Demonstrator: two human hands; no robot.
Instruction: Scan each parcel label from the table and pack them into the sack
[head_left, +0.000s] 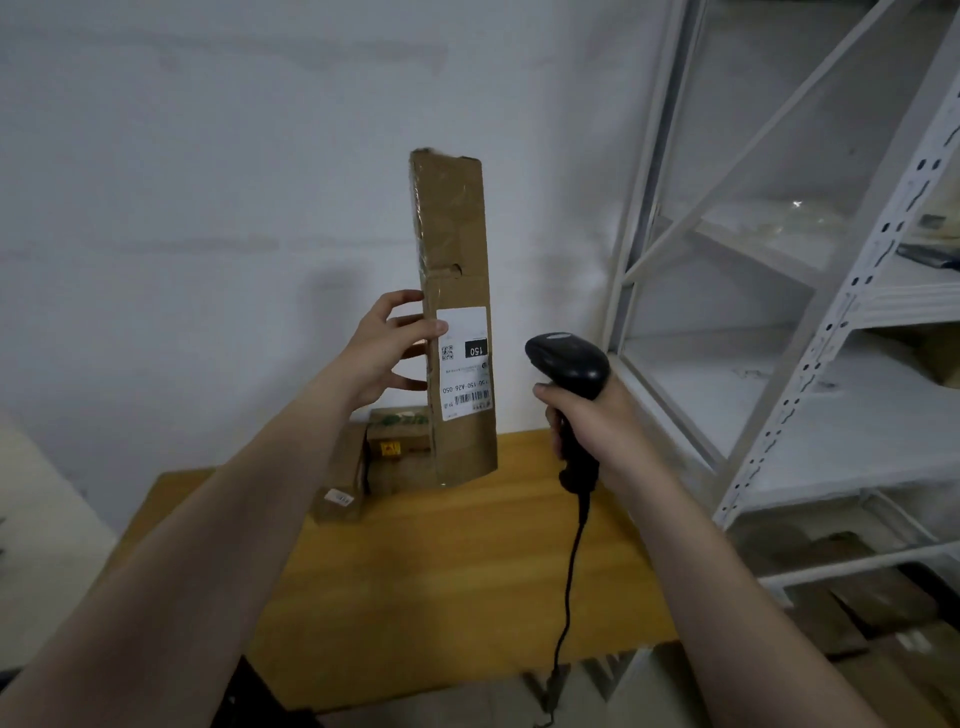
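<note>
Head view: left grip (384, 348) holds a tall cardboard parcel (457, 234) upright over the far edge of the wooden counter (441, 571), thumb across the front edge onto the white shipping label (464, 364), fingers curled round the back. Can't tell if the parcel's bottom end rests on the counter or hangs just above it. Right grip (592, 421) is wrapped round the handle of a black barcode scanner (569, 364), just right of the label, not touching; cable (569, 571) trails down over the counter.

Step in hand, by my read: scanning this label. Barcode (471, 398) sits low on the label and reads sideways. Scanner head looks aimed past the parcel rather than at the code, so swing its nose left and down onto the barcode. Keep the thumb off the printed part and the label face square to the scanner, parcel steady. Trigger finger not visible.

Two small cardboard boxes (340, 478) (400, 441) sit on the counter behind the parcel, probably not yet scanned. Sack not in view. White metal shelving (779, 312) stands to the right.
</note>
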